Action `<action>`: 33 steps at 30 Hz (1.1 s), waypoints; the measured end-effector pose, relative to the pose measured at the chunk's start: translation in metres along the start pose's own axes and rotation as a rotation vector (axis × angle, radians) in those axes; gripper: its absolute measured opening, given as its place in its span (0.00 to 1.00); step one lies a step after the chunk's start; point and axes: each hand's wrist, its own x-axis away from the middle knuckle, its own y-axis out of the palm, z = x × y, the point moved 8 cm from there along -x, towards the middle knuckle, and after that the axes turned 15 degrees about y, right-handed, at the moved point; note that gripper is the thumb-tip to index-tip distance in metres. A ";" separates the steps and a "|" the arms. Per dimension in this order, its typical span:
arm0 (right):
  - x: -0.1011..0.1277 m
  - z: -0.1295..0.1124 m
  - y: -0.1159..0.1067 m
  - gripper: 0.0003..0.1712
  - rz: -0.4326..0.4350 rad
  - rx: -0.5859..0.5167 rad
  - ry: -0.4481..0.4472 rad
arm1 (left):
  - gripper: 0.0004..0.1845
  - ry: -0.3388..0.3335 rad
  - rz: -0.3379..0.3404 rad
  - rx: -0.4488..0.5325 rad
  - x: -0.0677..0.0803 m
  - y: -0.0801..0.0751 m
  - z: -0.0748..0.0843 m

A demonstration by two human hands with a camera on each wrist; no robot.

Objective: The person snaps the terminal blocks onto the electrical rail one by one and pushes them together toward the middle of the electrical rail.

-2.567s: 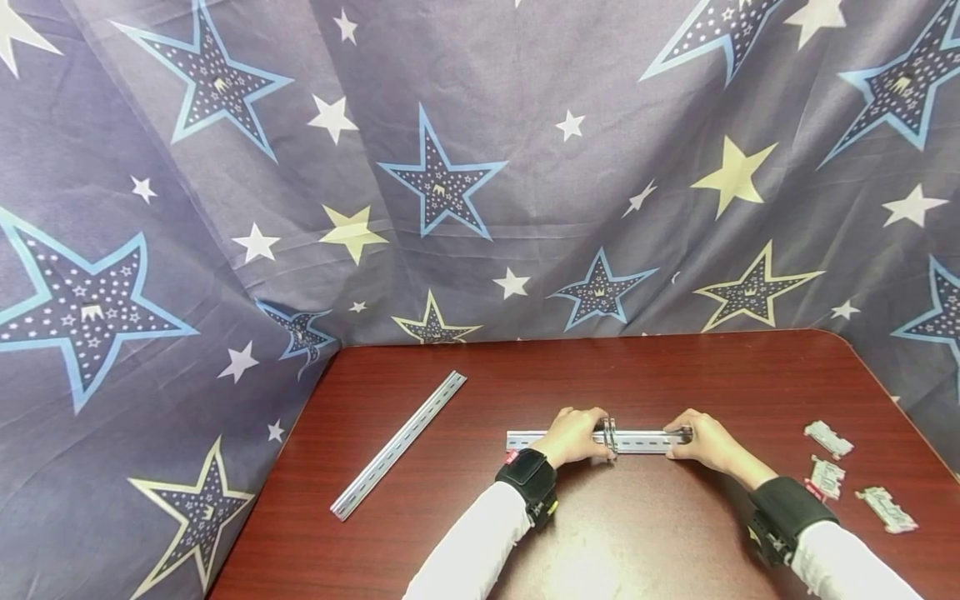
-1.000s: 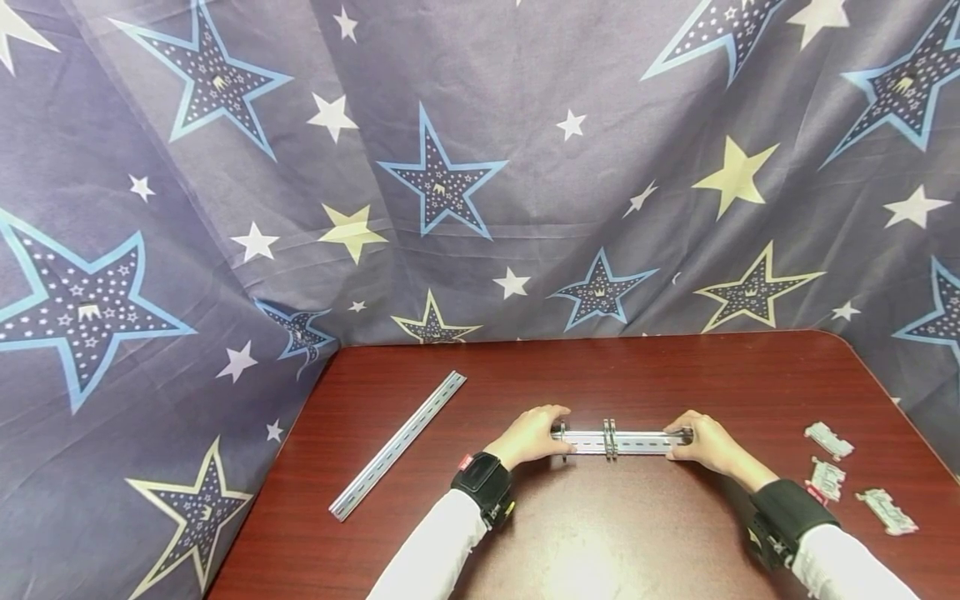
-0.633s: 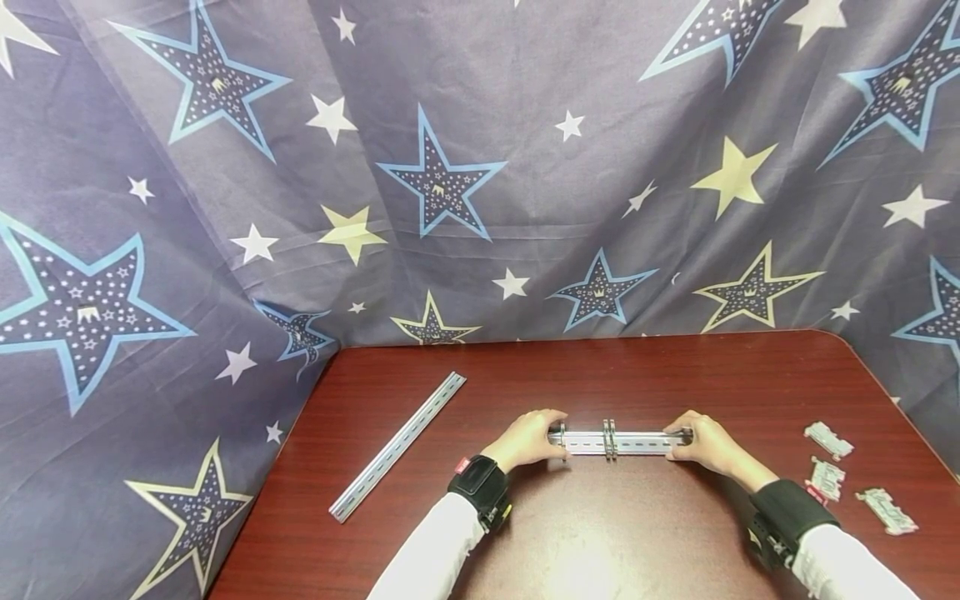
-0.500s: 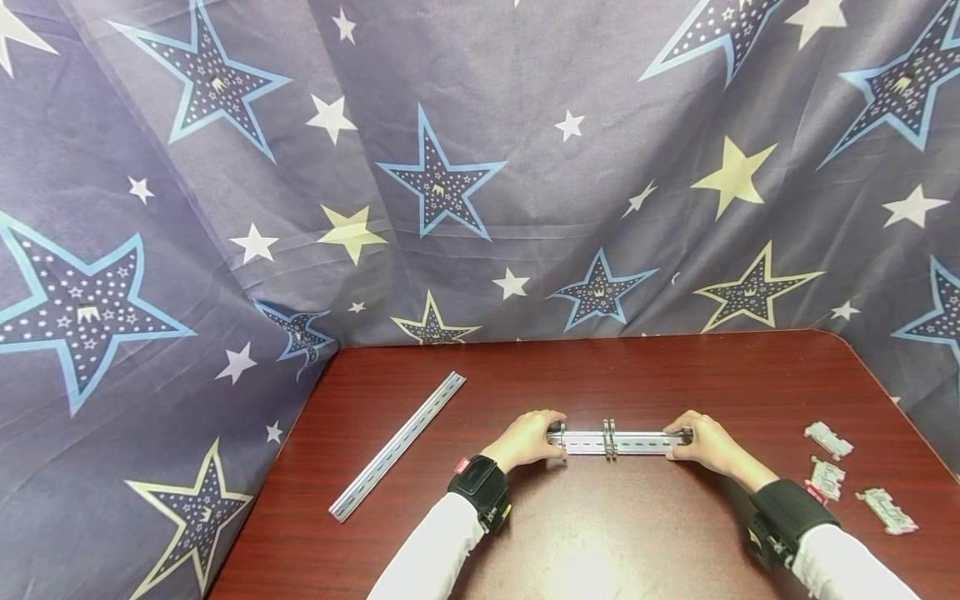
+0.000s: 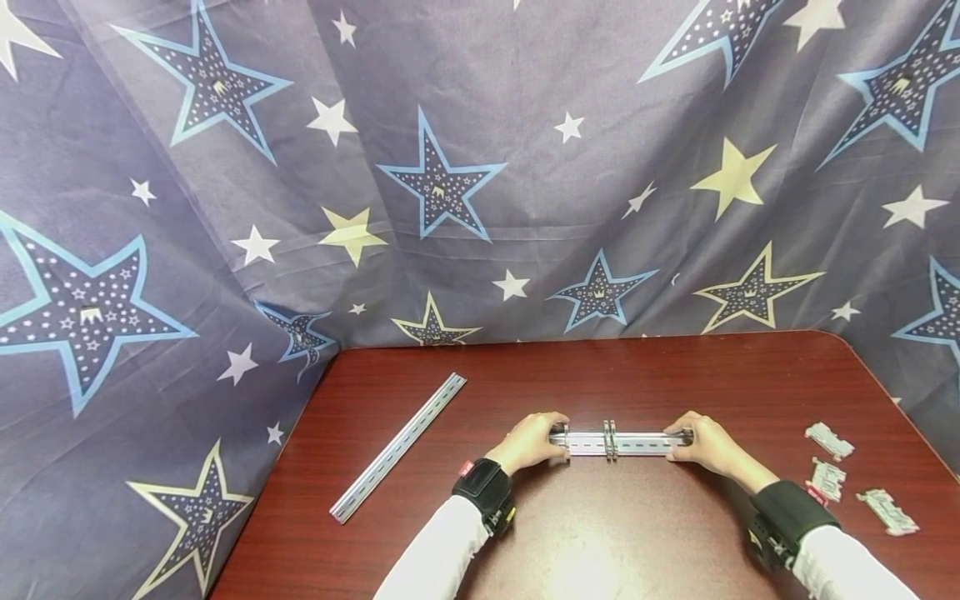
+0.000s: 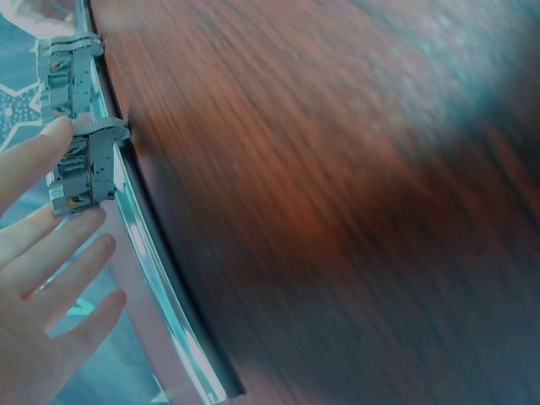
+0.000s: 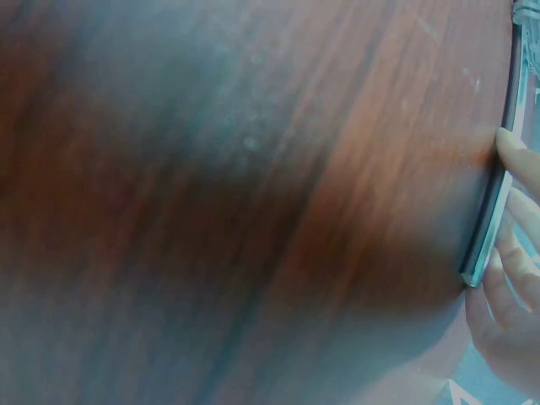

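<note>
Two hands gripping one rail

Both the left hand (image 5: 531,442) and right hand (image 5: 711,443) are clamping opposite ends of a silvery slotted rail (image 5: 637,442) lying mid-table (image 5: 675,542), carrying three clips (image 5: 610,439). One spare rail (image 5: 399,445) and three loose clips (image 5: 827,477) are lying aside.

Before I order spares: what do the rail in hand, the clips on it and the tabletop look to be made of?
Rail: likely metal, silvery and glossy, with slots along it. Clips: grey, ridged and shiny, seemingly metal, though plastic can't be ruled out. Tabletop: dark red wood grain with a glossy sheen reflecting light, probably laminate or varnished wood.
</note>
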 end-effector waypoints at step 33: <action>-0.001 0.002 0.001 0.17 -0.020 0.005 0.023 | 0.27 0.023 0.004 -0.029 -0.021 0.013 0.020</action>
